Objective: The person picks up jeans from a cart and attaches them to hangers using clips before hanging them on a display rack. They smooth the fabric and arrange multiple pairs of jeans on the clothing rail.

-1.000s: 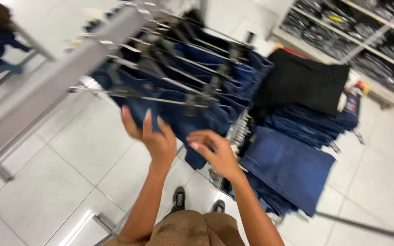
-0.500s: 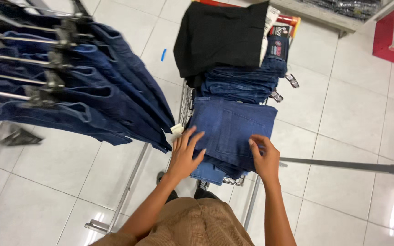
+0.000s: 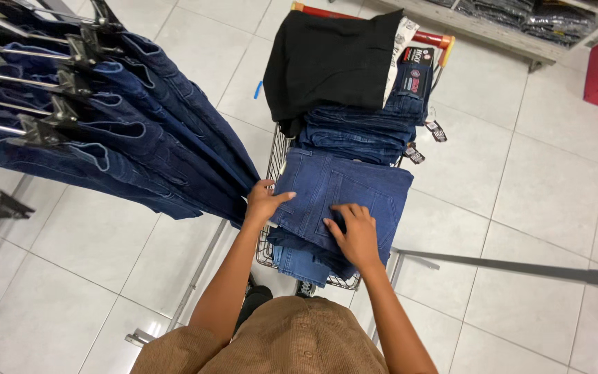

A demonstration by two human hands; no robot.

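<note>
A folded pair of blue jeans [image 3: 344,190] lies on top of a stack in a wire shopping cart [image 3: 279,156]. My left hand [image 3: 263,203] grips the left edge of this top pair, thumb on the denim. My right hand [image 3: 354,234] presses flat on its lower right part, fingers curled over a fold. Under it lie more folded jeans, and farther back in the cart are a darker denim stack [image 3: 368,128] with tags and a black folded garment [image 3: 333,59].
A rack of blue jeans on clip hangers [image 3: 98,138] hangs at the left, touching the cart's side. A metal rack bar [image 3: 513,266] runs along the right. Shelves with folded clothes [image 3: 520,17] stand at the back. The floor is white tile.
The view swung from the hanging rack to the cart. My hands left the hanging jeans and came down onto the folded blue pair on top of the cart.
</note>
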